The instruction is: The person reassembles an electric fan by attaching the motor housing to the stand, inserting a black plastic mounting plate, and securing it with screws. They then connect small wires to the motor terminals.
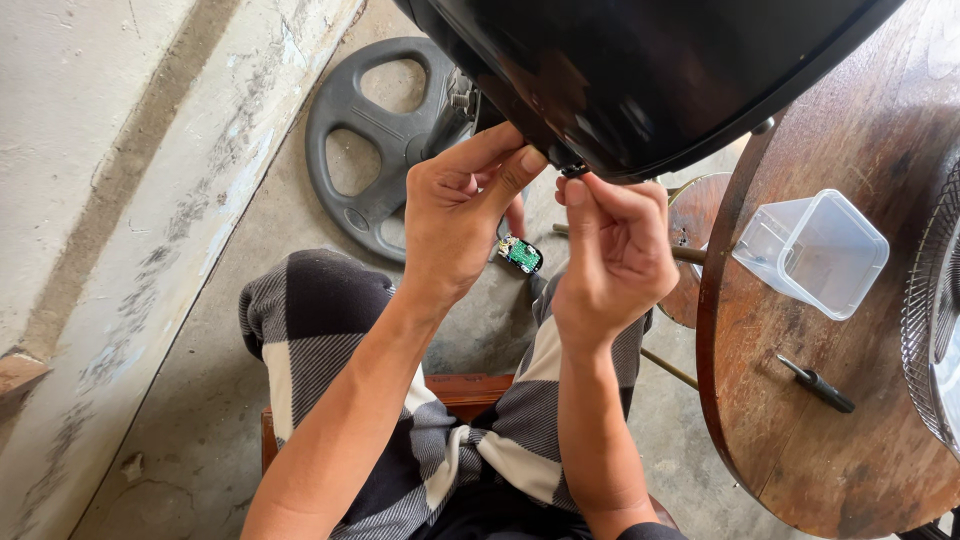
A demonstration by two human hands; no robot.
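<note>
At upper centre, the left hand (455, 215) and right hand (612, 255) both pinch the lower rim of a glossy black housing (640, 80); what sits between the fingertips is hidden.

Glossy black shell (640, 70), brown round table (800, 440), black-and-white checked shorts (330, 330).

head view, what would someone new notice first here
First, the big glossy black housing filling the top of the frame, with the left hand and right hand pinching at its lower rim right below it. Next, the round wooden table on the right, carrying a clear plastic container and a black screwdriver. A grey wheel-shaped base lies on the concrete floor behind the hands.
</note>
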